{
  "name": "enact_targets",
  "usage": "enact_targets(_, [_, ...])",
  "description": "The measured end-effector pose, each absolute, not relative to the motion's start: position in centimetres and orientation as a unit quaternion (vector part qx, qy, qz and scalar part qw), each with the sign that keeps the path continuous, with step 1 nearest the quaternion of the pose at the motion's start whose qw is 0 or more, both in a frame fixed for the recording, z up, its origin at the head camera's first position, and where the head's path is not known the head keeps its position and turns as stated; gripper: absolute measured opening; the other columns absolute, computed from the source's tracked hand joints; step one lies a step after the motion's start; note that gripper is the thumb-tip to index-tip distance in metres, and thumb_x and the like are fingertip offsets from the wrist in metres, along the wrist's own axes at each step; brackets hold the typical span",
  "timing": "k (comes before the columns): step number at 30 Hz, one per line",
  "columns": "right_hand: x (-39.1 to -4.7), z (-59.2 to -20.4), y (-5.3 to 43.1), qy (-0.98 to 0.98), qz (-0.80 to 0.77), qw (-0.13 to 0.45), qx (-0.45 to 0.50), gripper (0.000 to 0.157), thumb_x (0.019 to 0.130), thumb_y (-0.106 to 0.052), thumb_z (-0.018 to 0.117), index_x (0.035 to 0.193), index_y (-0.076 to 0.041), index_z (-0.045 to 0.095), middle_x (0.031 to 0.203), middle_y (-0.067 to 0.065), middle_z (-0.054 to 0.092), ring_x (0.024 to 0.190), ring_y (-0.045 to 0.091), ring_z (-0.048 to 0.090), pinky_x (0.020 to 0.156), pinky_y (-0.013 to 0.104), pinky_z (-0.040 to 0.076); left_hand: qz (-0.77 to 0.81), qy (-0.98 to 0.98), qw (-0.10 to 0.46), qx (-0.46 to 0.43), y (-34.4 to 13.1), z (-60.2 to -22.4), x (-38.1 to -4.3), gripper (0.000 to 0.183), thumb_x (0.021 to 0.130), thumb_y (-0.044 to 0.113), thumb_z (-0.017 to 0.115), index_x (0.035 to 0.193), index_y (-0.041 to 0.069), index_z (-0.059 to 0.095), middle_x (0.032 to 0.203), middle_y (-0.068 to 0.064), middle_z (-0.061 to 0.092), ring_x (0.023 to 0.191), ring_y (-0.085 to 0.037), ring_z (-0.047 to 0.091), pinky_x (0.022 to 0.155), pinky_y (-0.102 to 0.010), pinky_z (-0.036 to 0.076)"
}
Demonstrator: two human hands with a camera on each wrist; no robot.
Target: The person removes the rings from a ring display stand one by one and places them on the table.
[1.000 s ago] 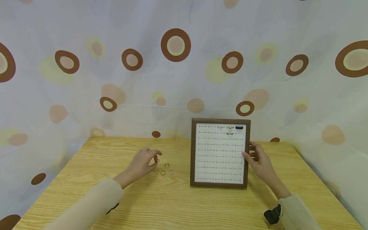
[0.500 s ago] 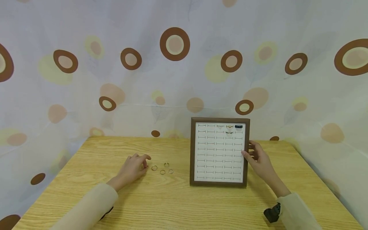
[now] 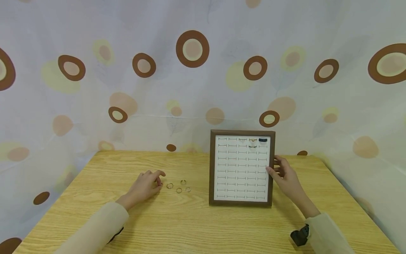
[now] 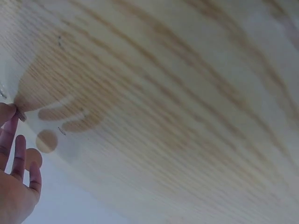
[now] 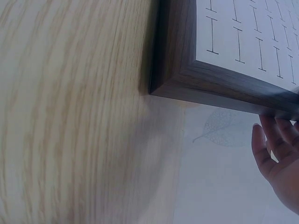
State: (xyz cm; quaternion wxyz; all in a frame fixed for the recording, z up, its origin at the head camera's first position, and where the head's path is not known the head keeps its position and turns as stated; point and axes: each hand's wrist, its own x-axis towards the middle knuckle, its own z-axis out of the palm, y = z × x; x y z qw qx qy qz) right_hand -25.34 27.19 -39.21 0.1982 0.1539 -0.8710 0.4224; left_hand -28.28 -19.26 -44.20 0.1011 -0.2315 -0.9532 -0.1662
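Note:
My left hand (image 3: 144, 187) is low over the left half of the table, thumb and forefinger pinching a small ring (image 4: 21, 115), which the fingers partly cover. Just to its right several thin rings lie on the wood, among them a ring (image 3: 170, 186) closest to the fingertips and an open-looking ring (image 3: 183, 182) farther back. My right hand (image 3: 287, 178) grips the right edge of a brown-framed ring display board (image 3: 241, 204), thumb on the front and fingers behind. The board stands nearly upright. Its white slotted panel carries a black ring (image 3: 263, 140) and several metal rings near the top right.
The wooden table (image 3: 190, 229) runs back to a patterned curtain (image 3: 203, 84) close behind the board. A black wrist device (image 3: 300, 235) sits at the right cuff.
My left hand has drawn back to the left, away from the loose rings, with the pinched ring. The right hand and the board have stayed in place.

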Motion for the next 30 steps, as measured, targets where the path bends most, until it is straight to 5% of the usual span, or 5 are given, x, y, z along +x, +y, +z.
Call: enact_targets(30, [-25.8,-40.0,27.6,-0.872,0.418,0.204,0.152,0.048,0.093,-0.017,0.052,0.134,0.001,0.035,0.118,0.02,0.053,0.089,-0.013,0.048,0.074,0.007,0.042,-0.129,-0.916,0.186,-0.331,-14.2,-37.8,-28.6,0.036,0.081,0.026,0.069,0.114,0.02,0.057,0.09,0.008,0.061,0.088,-0.016,0.056,0.081,-0.041,0.042])
